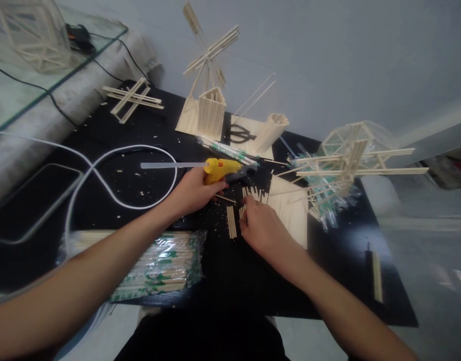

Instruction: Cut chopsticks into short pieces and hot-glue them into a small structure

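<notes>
Near the middle of a black surface (211,271) is the yellow glue gun (217,170), up in the left hand (196,190), fingers wrapped around its grip. Nozzle points to the right of the view, and the long axis runs pretty much side to side, with a pale glue stick (166,165) poking way out the back to the left. Some dark grey thing (243,175) sits right by the nozzle, can't make out what.

Right hand (266,225) is down at a cluster of short sticks (255,193), fingers bent close together; honestly can't tell if they're pinching one. A neat row of cut sticks (231,222) lies just left of it, and a flat wooden board (288,208) is just beyond, to the right.

As for labels: the clear plastic pack of sticks (158,265) at front left has green printing, but it's too blurry to read. Same green on the wrappers (230,150) past the gun. Toward the back, a stick tower (211,115) and black-handled scissors (241,134).
</notes>
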`<state>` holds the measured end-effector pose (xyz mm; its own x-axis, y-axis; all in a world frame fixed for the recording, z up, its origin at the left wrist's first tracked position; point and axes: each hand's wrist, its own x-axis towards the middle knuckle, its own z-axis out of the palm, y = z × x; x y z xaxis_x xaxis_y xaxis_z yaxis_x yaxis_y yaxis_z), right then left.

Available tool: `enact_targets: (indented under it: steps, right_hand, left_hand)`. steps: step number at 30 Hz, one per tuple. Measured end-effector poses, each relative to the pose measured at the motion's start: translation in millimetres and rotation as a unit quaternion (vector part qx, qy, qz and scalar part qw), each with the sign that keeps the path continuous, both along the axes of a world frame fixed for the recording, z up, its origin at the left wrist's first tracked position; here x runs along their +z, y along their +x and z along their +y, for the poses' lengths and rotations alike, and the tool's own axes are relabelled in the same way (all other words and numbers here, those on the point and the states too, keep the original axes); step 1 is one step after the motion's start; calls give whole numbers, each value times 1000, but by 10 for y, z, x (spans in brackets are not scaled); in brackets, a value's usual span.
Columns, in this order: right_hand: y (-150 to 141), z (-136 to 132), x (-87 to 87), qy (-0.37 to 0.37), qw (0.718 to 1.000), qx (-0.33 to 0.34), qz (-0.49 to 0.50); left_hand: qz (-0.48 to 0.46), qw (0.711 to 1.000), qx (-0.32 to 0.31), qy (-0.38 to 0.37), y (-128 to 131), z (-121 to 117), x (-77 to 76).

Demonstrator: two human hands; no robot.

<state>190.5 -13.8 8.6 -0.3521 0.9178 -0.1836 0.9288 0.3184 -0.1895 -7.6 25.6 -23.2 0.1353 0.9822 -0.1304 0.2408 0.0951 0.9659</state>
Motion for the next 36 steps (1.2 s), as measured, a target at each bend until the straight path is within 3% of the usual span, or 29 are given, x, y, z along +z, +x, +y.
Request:
enact_targets:
  steps: [4, 14, 20, 27, 36]
  right_hand:
    - [55, 14, -26, -35, 998, -21, 40]
    - [116, -58, -135, -43, 993, -63, 85]
    - [19, -23, -52, -72, 996, -56, 21]
    - [-54, 2, -41, -49, 998, -34, -37]
    - [-5, -32, -69, -28, 1000, 8, 10]
  left_hand:
    - [-3, 1000, 4, -8, -1, 11, -3]
    - [-7, 1000, 5, -18, 5, 10, -1]
    - [-5, 1000, 8, -12, 4, 7, 7]
    - [-10, 1000, 11, -17, 3, 7, 39]
    - [-39, 999, 28, -24, 2, 0, 77]
